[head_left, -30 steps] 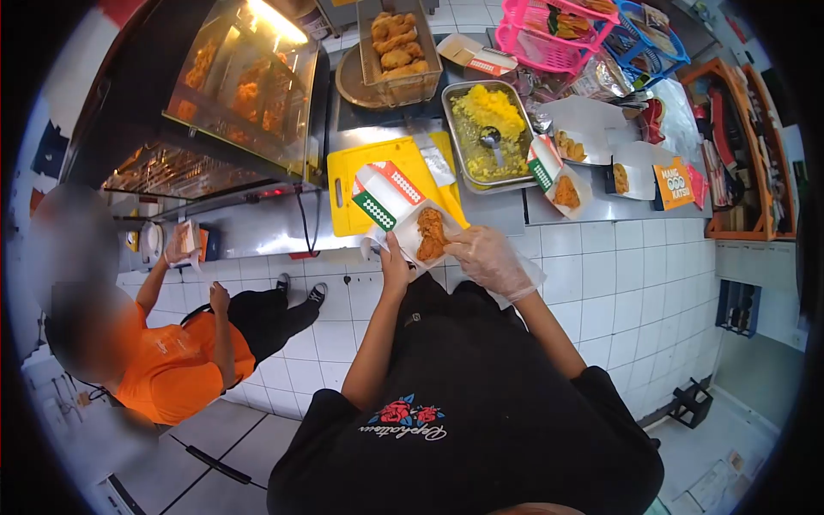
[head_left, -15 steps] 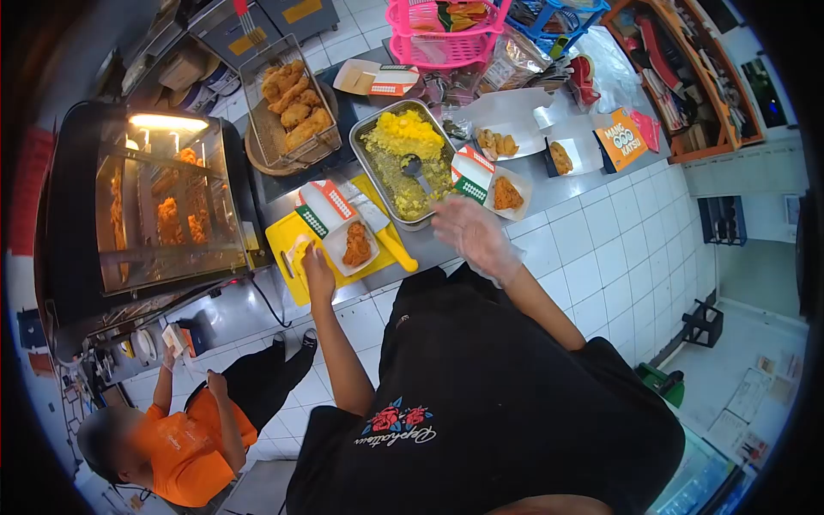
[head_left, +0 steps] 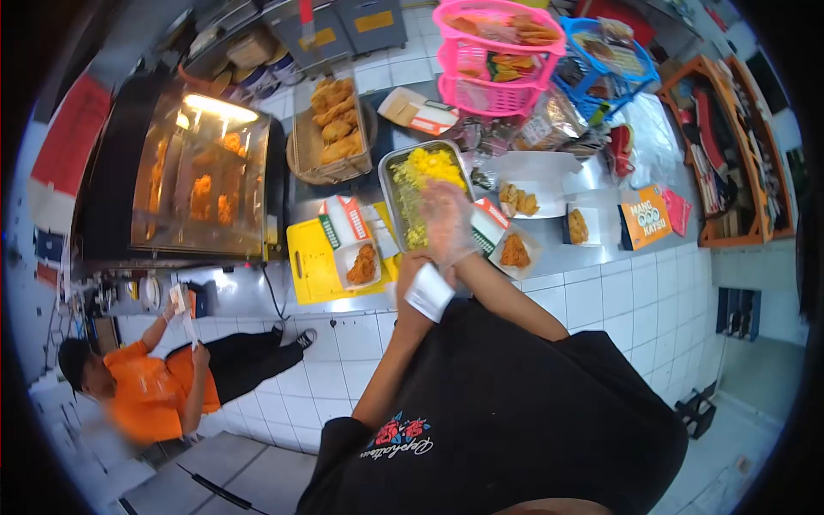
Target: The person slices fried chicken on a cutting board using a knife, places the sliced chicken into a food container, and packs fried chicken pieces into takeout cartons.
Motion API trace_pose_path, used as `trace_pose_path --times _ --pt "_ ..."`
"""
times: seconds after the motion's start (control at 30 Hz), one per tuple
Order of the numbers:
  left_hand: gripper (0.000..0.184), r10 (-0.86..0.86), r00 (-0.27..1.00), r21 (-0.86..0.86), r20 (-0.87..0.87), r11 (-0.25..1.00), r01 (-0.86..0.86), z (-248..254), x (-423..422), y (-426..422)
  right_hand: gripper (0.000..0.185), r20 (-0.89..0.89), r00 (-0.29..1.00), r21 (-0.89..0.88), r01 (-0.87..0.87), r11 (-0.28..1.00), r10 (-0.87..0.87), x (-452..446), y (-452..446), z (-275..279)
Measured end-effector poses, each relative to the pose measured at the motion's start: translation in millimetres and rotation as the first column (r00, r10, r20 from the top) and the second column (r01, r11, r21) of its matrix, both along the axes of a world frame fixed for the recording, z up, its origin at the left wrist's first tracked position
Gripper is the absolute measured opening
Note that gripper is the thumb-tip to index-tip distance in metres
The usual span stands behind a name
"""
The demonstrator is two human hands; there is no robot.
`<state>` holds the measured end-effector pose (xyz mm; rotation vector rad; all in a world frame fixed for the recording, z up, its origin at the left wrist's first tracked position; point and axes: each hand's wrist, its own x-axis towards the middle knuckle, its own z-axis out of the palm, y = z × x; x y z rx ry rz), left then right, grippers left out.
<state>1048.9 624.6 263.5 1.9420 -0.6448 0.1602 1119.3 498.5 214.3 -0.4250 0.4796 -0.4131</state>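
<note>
My left hand is closed on a white paper slip at the counter's front edge. My right hand, in a clear plastic glove, is over the right side of a metal tray of yellow food. Its fingers are blurred, and the spoon seen earlier in the tray is hidden. To the left, an open box with a fried piece lies on a yellow cutting board. Right of my hands is another open box with a fried piece.
A lit display cabinet stands left, near a wire basket of fried pieces. Pink baskets and a blue basket are at the back. A co-worker in orange holds a box at left.
My left hand has moved right from the cutting board and now holds the paper slip. My right hand has moved over the tray. The view has turned, and the counter sits farther right.
</note>
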Motion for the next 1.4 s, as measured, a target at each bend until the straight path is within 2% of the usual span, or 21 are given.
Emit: trace_pose_path --times 0.13,0.2,0.33,0.37,0.4,0.47,0.5,0.57,0.63,0.67,0.7,0.77,0.8,0.83,0.87,0.97,1.0,1.13,1.27,1.37,1.4 --pt "0.03 0.03 0.991 0.073 0.134 0.997 -0.04 2.8 15.4 -6.5 0.018 0.088 0.987 0.019 -0.14 0.99 0.138 11.0 -3.2 4.5" --pt "0.027 0.096 0.993 -0.05 0.062 0.994 -0.093 2.6 16.1 -9.1 0.019 0.065 0.981 0.0 -0.186 0.983 0.185 14.0 3.9 5.0" --pt "0.015 0.237 0.929 0.067 0.285 0.962 -0.266 -9.7 60.6 3.8 0.038 0.105 0.992 -0.208 -0.048 0.977 0.071 4.8 59.7 9.1" --pt "0.013 0.312 0.938 0.048 0.152 0.945 -0.322 -17.2 68.6 9.5 0.045 0.157 0.987 -0.284 0.068 0.956 -0.023 9.8 80.2 10.5" --pt "0.016 0.297 0.871 0.216 0.392 0.89 -0.401 -29.7 78.9 23.6 0.048 0.172 0.985 -0.312 0.067 0.948 -0.013 12.3 85.9 9.8" --pt "0.018 0.288 0.952 -0.079 0.1 0.956 -0.281 -35.9 100.4 46.3 0.056 0.133 0.93 -0.176 -0.318 0.932 0.343 19.0 84.1 3.1" --pt "0.019 0.381 0.924 -0.079 0.027 0.922 -0.378 -36.0 108.9 52.2 0.06 0.134 0.866 -0.162 -0.46 0.873 0.481 19.0 88.7 0.2" --pt "0.022 0.454 0.876 -0.147 -0.166 0.867 -0.477 -47.5 143.6 73.1 0.054 0.08 0.828 -0.529 -0.437 0.728 0.555 1.1 106.5 3.8" --pt "0.023 0.497 0.867 -0.068 -0.03 0.865 -0.498 -64.3 184.2 117.1 0.048 -0.006 0.783 -0.81 -0.369 0.456 0.622 -18.8 125.3 7.1" --pt "0.023 0.543 0.838 0.016 0.051 0.838 -0.545 -59.2 202.7 133.9 0.044 0.027 0.746 -0.866 -0.315 0.389 0.665 -30.2 124.9 15.4" --pt "0.024 0.611 0.791 0.329 0.012 0.745 -0.581 -53.3 231.2 165.9 0.041 0.059 0.703 -0.913 -0.249 0.323 0.709 -46.2 115.7 29.2" --pt "0.027 0.685 0.726 0.414 -0.065 0.68 -0.605 -30.3 262.7 190.5 0.035 0.009 0.513 -0.978 -0.173 0.113 0.859 -63.8 96.9 16.7" --pt "0.027 0.672 0.739 0.481 0.059 0.629 -0.611 -23.8 280.1 191.2 0.032 -0.086 0.355 -0.989 -0.143 -0.036 0.931 -65.1 86.0 -2.5" --pt "0.028 0.647 0.74 0.538 0.185 0.564 -0.627 -17.3 297.4 191.8 0.032 -0.261 0.243 -0.924 -0.344 -0.169 0.934 -70.2 66.7 8.7" --pt "0.028 0.484 0.762 0.767 0.431 0.248 -0.592 -30.7 316.3 200.7 0.033 -0.414 0.101 -0.8 -0.514 -0.309 0.905 -77.7 46.5 22.4" --pt "0.045 0.306 0.768 0.745 0.562 0.214 -0.631 -100.9 350.7 210.6 0.033 -0.468 0.407 -0.817 -0.538 -0.209 0.784 -118.1 13.3 -6.5" --pt "0.051 0.432 0.808 0.811 0.401 0.244 -0.532 -118.0 358.5 212.7 0.032 -0.485 0.499 -0.832 -0.517 -0.202 0.718 -131.2 2.3 -10.6" --pt "0.066 0.46 0.869 0.869 0.185 0.337 -0.363 -120.8 356.9 211.8 0.036 -0.636 0.463 -0.602 -0.798 -0.022 0.617 -193.4 -45.4 5.4" --pt "0.075 0.46 0.869 0.777 0.184 0.474 -0.415 -72.2 314.5 213.0 0.034 -0.594 0.543 -0.424 -0.839 0.343 0.594 -261.3 -72.0 -9.0" --pt "0.06 0.6 0.789 0.51 0.132 0.641 -0.573 -55.1 269.1 213.6 0.03 -0.59 0.546 -0.372 -0.838 0.4 0.594 -275.0 -79.8 -16.7" --pt "0.056 0.54 0.832 0.324 -0.128 0.815 -0.479 -37.3 242.7 203.9 0.029 -0.591 0.544 -0.392 -0.839 0.378 0.596 -270.3 -85.4 -24.1"
